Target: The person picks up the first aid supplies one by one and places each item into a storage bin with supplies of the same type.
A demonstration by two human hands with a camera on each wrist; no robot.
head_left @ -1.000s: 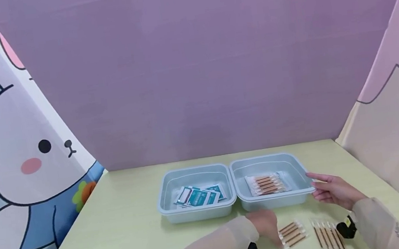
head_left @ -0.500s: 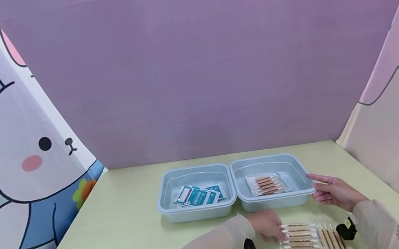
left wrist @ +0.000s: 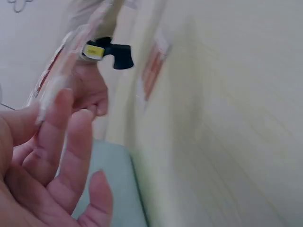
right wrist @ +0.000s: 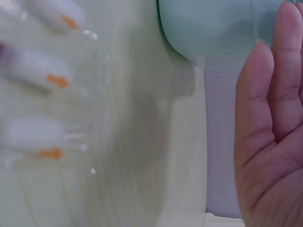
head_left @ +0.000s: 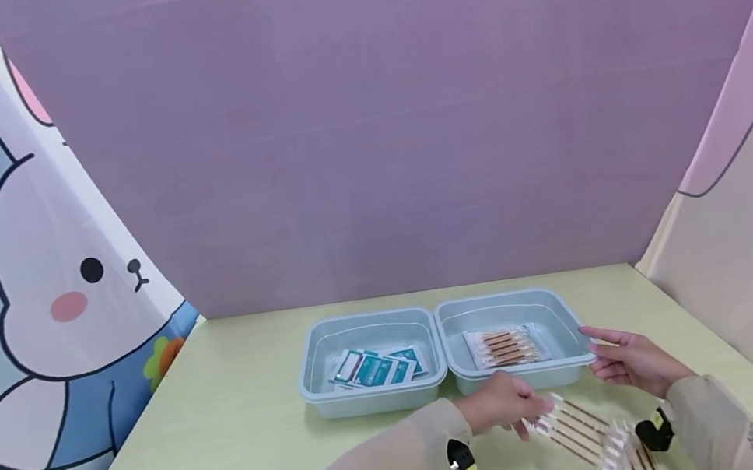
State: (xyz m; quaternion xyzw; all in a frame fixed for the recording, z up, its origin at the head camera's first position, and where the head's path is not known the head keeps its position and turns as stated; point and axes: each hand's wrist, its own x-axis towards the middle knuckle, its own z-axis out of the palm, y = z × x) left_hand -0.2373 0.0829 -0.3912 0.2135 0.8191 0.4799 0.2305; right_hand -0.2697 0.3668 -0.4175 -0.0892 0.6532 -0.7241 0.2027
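My left hand [head_left: 503,401] pinches one end of a clear pack of cotton swabs with brown sticks [head_left: 575,428] and holds it slantwise above the table, in front of the right bin. In the left wrist view, thumb and fingertips meet on the pack [left wrist: 64,68]. My right hand [head_left: 635,364] touches the front right corner of the light blue right bin [head_left: 517,381]; its fingers look fairly straight in the right wrist view. Another swab pack [head_left: 642,461] lies on the table below the right wrist, partly covered by the held one. More packed swabs [head_left: 506,347] lie inside the right bin.
A second light blue bin [head_left: 376,401] stands against the right one's left side, with several teal and white sachets [head_left: 375,368] in it. The pale table [head_left: 244,424] ends at a purple backdrop [head_left: 373,149]. Printed cartoon cloths hang at both sides.
My left hand has lifted the swab pack off the table, tilting it, and moved up towards the right bin. The right hand stays at the bin's corner.
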